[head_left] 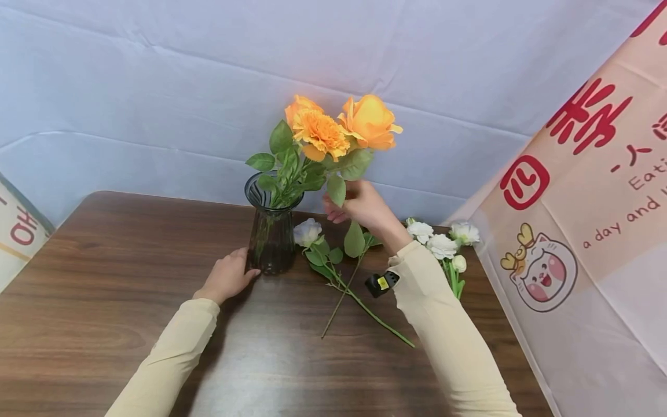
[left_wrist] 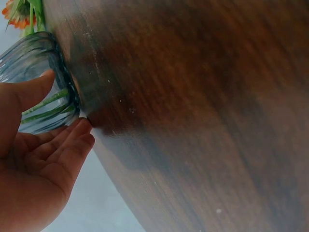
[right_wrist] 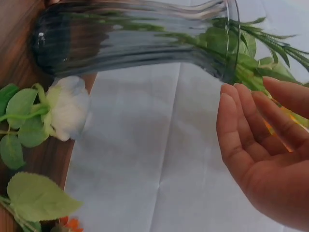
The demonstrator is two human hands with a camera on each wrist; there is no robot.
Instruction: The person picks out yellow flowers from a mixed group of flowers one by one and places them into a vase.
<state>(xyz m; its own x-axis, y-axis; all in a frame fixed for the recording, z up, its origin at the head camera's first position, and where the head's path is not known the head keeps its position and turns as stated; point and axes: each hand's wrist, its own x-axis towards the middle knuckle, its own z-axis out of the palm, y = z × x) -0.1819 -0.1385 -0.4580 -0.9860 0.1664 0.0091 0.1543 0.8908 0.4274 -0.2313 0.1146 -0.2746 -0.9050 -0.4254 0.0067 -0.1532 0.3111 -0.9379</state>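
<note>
Glass vase [head_left: 271,234] stands upright on the desk [head_left: 104,301], near the far edge, about mid-width, with orange flowers [head_left: 333,130] and green leaves sticking out the top. Left hand [head_left: 226,277] rests on the desk just left of the vase base, fingers straight and relaxed, fingertips touching the lower glass; the left wrist view shows the palm open against the ribbed wall, thumb on the glass. Right hand [head_left: 359,204] is raised right of the vase rim, at the flower stems below the orange rose [head_left: 369,120]; from the head view it looks to hold a stem, but the right wrist view shows fingers only loosely bent beside the leaves, so the grip cannot be told. White flower [head_left: 307,231] with a long green stem lies on the desk just right of the vase. White bunch [head_left: 443,243] lies near the right edge, partly behind the right sleeve [head_left: 443,324].
</note>
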